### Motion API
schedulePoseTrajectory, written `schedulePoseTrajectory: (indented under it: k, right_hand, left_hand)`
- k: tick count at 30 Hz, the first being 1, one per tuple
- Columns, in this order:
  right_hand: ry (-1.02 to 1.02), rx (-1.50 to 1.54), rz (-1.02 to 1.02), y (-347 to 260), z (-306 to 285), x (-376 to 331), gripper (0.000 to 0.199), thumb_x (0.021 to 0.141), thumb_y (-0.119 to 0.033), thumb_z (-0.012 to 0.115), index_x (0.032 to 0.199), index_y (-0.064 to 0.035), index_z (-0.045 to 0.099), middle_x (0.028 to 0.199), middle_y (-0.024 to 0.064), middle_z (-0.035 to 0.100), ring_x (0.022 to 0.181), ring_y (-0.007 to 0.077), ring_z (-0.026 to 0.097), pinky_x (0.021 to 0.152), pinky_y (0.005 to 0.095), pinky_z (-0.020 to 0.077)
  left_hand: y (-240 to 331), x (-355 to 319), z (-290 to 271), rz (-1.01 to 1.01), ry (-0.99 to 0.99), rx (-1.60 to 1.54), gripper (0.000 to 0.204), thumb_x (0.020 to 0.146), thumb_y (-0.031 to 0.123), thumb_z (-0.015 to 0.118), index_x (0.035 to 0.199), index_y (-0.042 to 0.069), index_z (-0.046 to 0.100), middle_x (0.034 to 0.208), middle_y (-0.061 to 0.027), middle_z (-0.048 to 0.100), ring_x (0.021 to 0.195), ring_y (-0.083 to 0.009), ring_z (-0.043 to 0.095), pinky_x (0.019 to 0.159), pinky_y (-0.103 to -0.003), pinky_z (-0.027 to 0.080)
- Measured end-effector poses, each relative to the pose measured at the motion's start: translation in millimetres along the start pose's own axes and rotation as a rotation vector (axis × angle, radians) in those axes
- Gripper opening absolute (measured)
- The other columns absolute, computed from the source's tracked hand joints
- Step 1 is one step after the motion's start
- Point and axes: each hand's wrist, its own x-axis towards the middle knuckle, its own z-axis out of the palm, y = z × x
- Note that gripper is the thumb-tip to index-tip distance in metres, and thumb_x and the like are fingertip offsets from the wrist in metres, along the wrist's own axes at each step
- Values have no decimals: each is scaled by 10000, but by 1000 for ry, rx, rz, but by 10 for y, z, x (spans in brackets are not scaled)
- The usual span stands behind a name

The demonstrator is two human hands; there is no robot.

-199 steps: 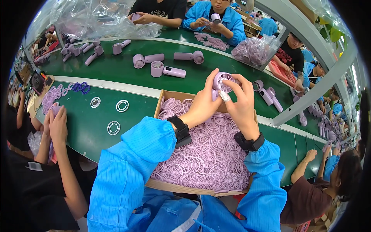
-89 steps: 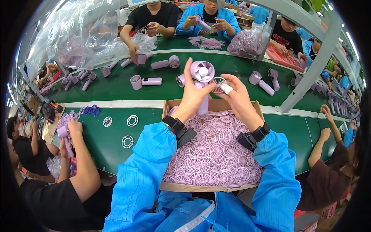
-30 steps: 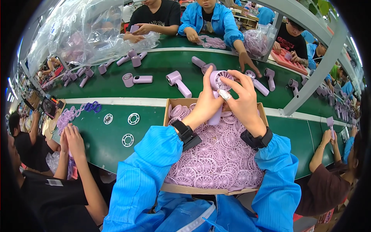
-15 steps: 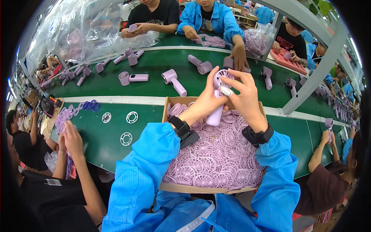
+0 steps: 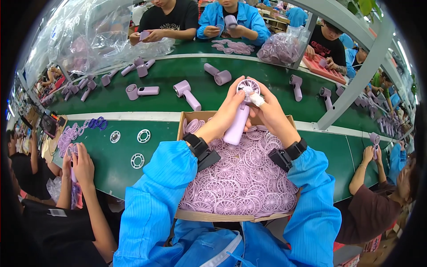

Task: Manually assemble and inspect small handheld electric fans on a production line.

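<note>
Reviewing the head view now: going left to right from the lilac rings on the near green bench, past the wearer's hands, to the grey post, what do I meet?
Lilac rings, purple rings, three white rings, left hand, lilac handheld fan, right hand, grey post. Both hands hold the fan.

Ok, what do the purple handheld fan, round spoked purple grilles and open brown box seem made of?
Purple handheld fan: probably plastic, satin; smooth, evenly coloured. Round spoked purple grilles: likely moulded plastic, satin; thin, regular spokes. Open brown box: possibly cardboard, matt; thin, plain walls.
</note>
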Motion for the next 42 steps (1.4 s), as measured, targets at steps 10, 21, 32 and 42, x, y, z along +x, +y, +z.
schedulePoseTrajectory:
  k: [10, 21, 32, 42]
  right_hand:
    - [-12, 59, 18, 70, -27, 27, 401, 936, -87, 493, 1332, -76, 427, 1145, 63, 561, 985, 150, 582, 858, 280, 480]
    - [-77, 153, -93, 175, -139, 32, 337, 970, -117, 383, 1292, -77, 474, 1195, 78, 536, 1008, 182, 584, 892, 309, 475]
    - [-37, -83, 290, 247, 49, -60, 349, 976, -185, 419, 1312, -105, 464, 1106, 93, 576, 904, 184, 637, 759, 302, 529]
    - [-56, -367, 276, -142, -460, 215, 327, 962, -240, 460, 1223, -58, 535, 1050, 97, 612, 829, 162, 636, 683, 280, 529]
  left_hand:
    - [-45, 23, -48, 37, 17, 117, 531, 971, 306, 425, 1434, 289, 167, 743, -79, 540, 513, -143, 549, 439, -275, 476]
    - [-11, -44, -51, 16, -23, 405, 671, 906, 181, 588, 1422, 243, 163, 733, -75, 539, 512, -144, 556, 436, -277, 476]
    - [-168, 224, -568, 287, 603, 414, 604, 936, 185, 458, 1458, 197, 155, 889, -109, 603, 722, -190, 608, 647, -297, 509]
    - [-216, 198, -459, 98, 464, 747, 361, 868, 204, 490, 1210, 104, 548, 967, -146, 653, 812, -249, 630, 799, -342, 453]
